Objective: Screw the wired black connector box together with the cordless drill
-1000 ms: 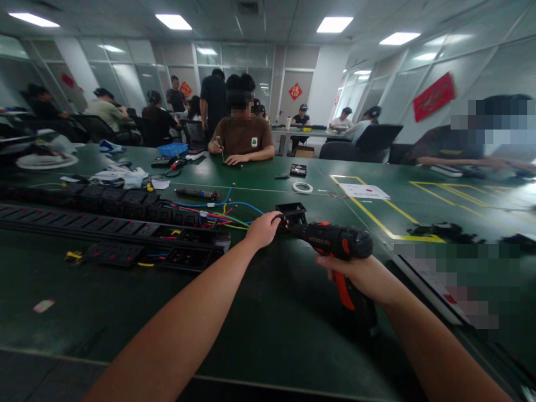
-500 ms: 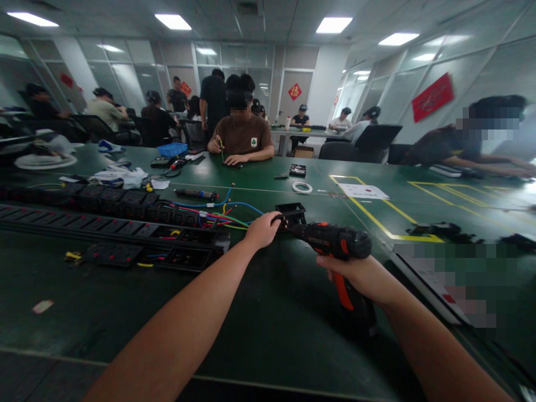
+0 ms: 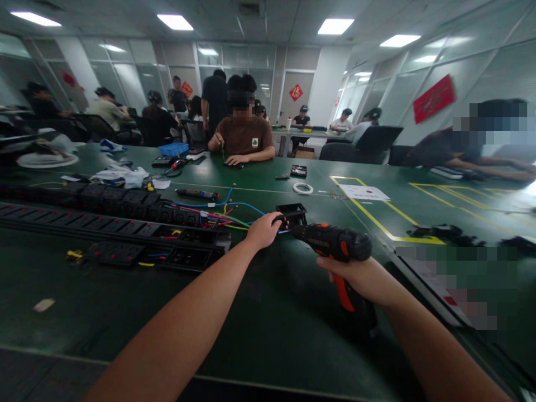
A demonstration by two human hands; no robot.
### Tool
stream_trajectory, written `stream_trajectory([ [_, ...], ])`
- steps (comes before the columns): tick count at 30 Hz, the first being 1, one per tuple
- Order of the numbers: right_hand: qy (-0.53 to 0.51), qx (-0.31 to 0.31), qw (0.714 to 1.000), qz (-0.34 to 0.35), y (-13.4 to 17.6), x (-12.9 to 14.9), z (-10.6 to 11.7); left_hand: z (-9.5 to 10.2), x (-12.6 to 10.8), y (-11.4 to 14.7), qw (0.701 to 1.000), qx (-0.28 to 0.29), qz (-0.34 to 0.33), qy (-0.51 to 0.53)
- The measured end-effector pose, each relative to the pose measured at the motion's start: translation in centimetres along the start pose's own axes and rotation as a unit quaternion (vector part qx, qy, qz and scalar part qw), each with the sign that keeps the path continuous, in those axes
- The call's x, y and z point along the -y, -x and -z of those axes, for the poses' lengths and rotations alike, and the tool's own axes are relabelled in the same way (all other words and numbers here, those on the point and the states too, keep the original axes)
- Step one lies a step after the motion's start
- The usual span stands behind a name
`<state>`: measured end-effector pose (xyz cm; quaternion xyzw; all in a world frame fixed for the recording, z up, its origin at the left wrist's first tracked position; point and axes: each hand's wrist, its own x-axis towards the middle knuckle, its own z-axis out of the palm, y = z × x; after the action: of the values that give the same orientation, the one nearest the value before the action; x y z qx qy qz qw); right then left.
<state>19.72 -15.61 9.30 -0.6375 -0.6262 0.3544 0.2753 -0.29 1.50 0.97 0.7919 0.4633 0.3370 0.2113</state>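
Observation:
My right hand (image 3: 355,276) is wrapped round the grip of a black and orange cordless drill (image 3: 335,241), its nose pointing left. Close to the drill's tip, my left hand (image 3: 264,230) is closed on a small black part (image 3: 281,221), mostly hidden by the fingers. Just behind that hand lies a black rectangular frame (image 3: 296,212). Blue, red and green wires (image 3: 234,215) run from the left hand toward a long black power strip (image 3: 104,218) on the left.
A black pen-shaped screwdriver (image 3: 196,194), a white tape roll (image 3: 302,188) and a paper sheet (image 3: 363,192) lie on the green table (image 3: 268,335). A co-worker (image 3: 244,134) sits opposite with a screwdriver. A blue tray (image 3: 173,149) stands at the back.
The drill's tip sits slightly farther from the small black part, with a thin light-coloured streak now visible between them. Both hands keep nearly the same place and grip.

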Motion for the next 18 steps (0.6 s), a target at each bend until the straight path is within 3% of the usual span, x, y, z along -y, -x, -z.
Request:
stream_trajectory([
  [18,0.0,0.001,1.0,-0.009,0.07,0.2,0.02,-0.15,0.27,-0.1,1.0,-0.007,-0.011,0.005],
])
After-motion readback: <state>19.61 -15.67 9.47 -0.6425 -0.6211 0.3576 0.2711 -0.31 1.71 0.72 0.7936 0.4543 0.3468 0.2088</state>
